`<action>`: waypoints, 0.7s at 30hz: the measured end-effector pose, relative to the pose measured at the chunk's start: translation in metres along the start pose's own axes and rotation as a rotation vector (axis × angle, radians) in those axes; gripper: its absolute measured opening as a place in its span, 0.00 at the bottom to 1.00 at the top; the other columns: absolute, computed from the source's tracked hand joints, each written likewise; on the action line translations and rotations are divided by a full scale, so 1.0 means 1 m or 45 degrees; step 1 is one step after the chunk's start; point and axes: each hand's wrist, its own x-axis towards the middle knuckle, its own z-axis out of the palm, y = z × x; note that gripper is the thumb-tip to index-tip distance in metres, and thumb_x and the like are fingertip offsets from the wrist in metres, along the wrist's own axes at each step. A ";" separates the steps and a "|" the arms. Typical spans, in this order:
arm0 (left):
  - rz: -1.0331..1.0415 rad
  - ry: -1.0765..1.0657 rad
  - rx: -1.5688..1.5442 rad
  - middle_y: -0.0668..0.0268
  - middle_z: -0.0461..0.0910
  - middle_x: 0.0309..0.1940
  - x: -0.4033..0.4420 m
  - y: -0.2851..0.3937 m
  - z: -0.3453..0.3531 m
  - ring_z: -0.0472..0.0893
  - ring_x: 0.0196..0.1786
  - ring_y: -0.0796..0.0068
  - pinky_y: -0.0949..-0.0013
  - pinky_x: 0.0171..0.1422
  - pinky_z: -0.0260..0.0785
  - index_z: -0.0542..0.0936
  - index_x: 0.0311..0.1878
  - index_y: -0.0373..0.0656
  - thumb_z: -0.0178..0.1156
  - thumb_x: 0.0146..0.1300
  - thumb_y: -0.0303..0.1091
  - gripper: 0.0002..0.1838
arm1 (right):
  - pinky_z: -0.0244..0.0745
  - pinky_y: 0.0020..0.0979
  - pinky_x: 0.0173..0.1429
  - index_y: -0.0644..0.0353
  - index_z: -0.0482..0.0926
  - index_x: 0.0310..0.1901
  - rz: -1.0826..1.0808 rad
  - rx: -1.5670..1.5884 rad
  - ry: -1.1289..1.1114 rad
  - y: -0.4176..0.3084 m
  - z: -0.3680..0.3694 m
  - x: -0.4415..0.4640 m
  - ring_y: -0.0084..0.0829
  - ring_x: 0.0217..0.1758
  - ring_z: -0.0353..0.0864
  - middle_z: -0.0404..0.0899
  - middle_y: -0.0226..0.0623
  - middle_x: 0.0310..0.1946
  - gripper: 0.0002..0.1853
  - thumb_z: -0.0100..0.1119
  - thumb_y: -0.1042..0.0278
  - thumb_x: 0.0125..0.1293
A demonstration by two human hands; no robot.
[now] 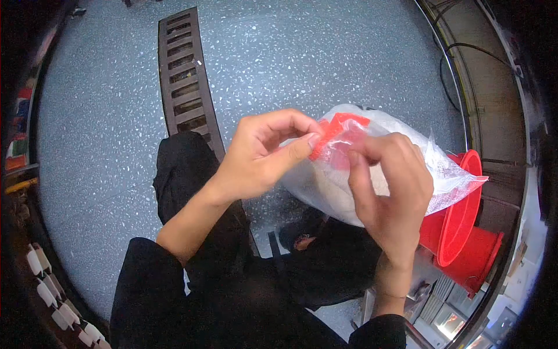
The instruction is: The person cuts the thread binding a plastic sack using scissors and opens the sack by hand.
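Note:
A large translucent white sack (331, 186) with a red-printed top stands on the floor in front of my knees, with pale contents showing through. My left hand (267, 151) pinches the red edge at the sack's top between thumb and forefinger. Just right of it, my right hand (395, 186) has its thumb and forefinger brought together at the clear plastic beside the red part. Whatever lies between those right fingertips is too small to make out. The sack's far corner points right, over a red bucket.
Red buckets (462, 218) stand at the right, beside the sack. A dark slotted drain grate (185, 75) crosses the speckled floor (290, 52). Cables and pipes run along the right wall. White objects (61, 302) line the lower left edge.

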 end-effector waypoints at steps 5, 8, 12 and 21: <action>0.016 0.029 -0.035 0.65 0.85 0.43 0.001 -0.001 0.004 0.80 0.48 0.80 0.71 0.58 0.73 0.83 0.49 0.31 0.62 0.72 0.27 0.09 | 0.68 0.36 0.37 0.59 0.82 0.42 -0.101 0.033 0.057 0.005 0.011 0.001 0.37 0.34 0.78 0.78 0.34 0.33 0.13 0.69 0.76 0.53; 0.029 0.011 0.000 0.65 0.85 0.42 0.001 0.000 0.003 0.80 0.47 0.80 0.71 0.57 0.73 0.83 0.48 0.31 0.63 0.72 0.27 0.08 | 0.67 0.36 0.36 0.58 0.83 0.41 -0.177 0.000 0.086 0.005 0.015 0.001 0.36 0.33 0.78 0.78 0.33 0.33 0.14 0.70 0.75 0.52; 0.090 -0.021 0.101 0.62 0.83 0.41 0.001 -0.001 0.002 0.80 0.43 0.77 0.71 0.50 0.73 0.82 0.47 0.31 0.62 0.71 0.25 0.07 | 0.63 0.36 0.34 0.56 0.82 0.39 -0.230 -0.067 0.085 0.006 0.017 0.002 0.34 0.31 0.75 0.75 0.31 0.31 0.15 0.72 0.73 0.48; 0.113 -0.088 0.262 0.62 0.81 0.41 0.000 0.001 0.002 0.78 0.44 0.77 0.71 0.52 0.69 0.80 0.45 0.32 0.61 0.71 0.24 0.05 | 0.64 0.38 0.33 0.57 0.75 0.31 -0.166 0.051 0.083 0.005 0.026 0.004 0.38 0.28 0.72 0.72 0.34 0.28 0.14 0.70 0.76 0.42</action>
